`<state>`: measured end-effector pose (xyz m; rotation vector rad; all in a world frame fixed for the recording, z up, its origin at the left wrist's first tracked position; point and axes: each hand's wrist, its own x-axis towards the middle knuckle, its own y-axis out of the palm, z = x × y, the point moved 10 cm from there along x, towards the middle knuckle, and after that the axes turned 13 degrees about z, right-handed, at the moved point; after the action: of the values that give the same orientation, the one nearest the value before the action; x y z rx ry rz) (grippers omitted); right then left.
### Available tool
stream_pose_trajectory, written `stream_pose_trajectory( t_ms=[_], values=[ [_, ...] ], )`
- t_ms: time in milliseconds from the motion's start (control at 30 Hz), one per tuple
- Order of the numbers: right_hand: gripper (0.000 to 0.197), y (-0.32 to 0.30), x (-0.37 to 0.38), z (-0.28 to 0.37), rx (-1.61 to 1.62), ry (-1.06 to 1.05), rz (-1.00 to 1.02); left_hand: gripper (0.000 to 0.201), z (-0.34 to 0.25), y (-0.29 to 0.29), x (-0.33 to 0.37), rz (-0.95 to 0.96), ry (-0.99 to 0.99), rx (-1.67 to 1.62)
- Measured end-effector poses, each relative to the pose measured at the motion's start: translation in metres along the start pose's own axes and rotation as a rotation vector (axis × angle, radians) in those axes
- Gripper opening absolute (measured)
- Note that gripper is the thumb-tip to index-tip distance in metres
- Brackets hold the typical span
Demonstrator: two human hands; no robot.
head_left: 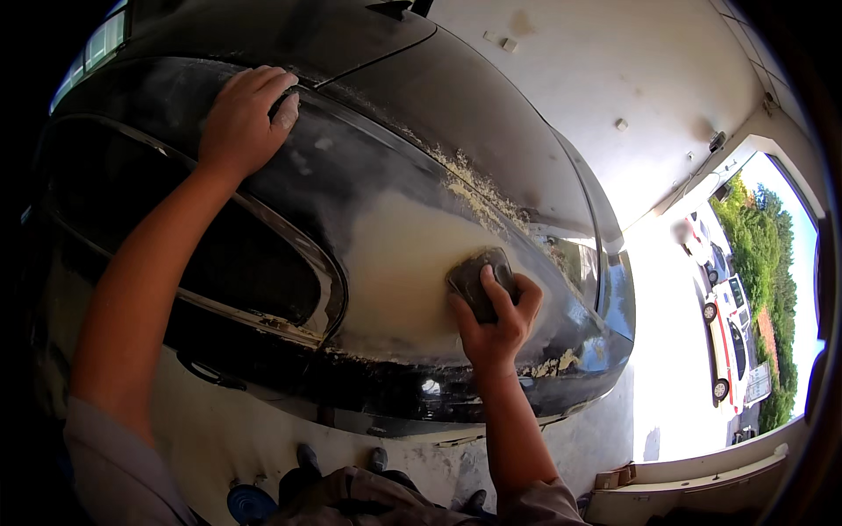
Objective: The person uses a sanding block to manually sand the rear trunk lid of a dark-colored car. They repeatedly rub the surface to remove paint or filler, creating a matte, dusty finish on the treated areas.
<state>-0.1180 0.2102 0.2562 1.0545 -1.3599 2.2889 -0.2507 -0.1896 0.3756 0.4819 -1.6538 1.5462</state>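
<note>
- Your right hand [495,320] is wrapped around a dark sanding block [478,280], fingers curled over its top, pressing it flat on the pale filler patch [403,272] on the rear quarter of the black car [491,131].
- Your left hand [244,118] is spread flat, palm down, on the dark panel above the side window [210,254], holding nothing, looks like it's just bracing you.
- Progress-wise, I'd say you're somewhere in the middle. The centre of the patch looks smooth and even, and it fades pretty cleanly into the paint on the left side.
- What looks left: the upper edge along the body crease has crusty, crumbly filler bits [474,188], and there's more rough residue along the lower edge near the bumper [561,361]. Those edges aren't feathered yet.
- The block sits at the right end of the patch, so that end seems to be the bit in hand.
- Dust is all over the floor [219,438] under the car, near your shoes [307,458].
</note>
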Motion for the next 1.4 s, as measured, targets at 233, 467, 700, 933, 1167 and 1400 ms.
stream_pose_trajectory(
  t_ms=[233,467,700,933,1167,1400],
  values=[
    [0.057,-0.006,0.096,-0.016,-0.018,0.089,-0.013,0.037,-0.003,0.007,0.005,0.020,-0.011,0.003],
    [0.058,-0.005,0.010,-0.006,0.010,0.056,0.000,0.038,0.009,0.004,-0.001,0.077,-0.009,0.020],
    [0.056,-0.012,0.088,-0.030,-0.011,0.102,-0.016,0.039,0.005,0.012,0.007,0.117,-0.010,0.017],
    [0.058,-0.008,-0.004,-0.010,0.016,0.062,0.010,0.038,0.014,0.010,-0.002,0.099,-0.008,0.028],
    [0.054,-0.013,0.103,-0.036,-0.005,0.045,-0.001,0.037,0.002,0.010,0.008,0.074,0.024,0.009],
    [0.058,0.000,-0.017,-0.009,0.021,-0.037,0.018,0.037,0.007,0.003,-0.003,0.070,-0.002,0.016]
  ],
)
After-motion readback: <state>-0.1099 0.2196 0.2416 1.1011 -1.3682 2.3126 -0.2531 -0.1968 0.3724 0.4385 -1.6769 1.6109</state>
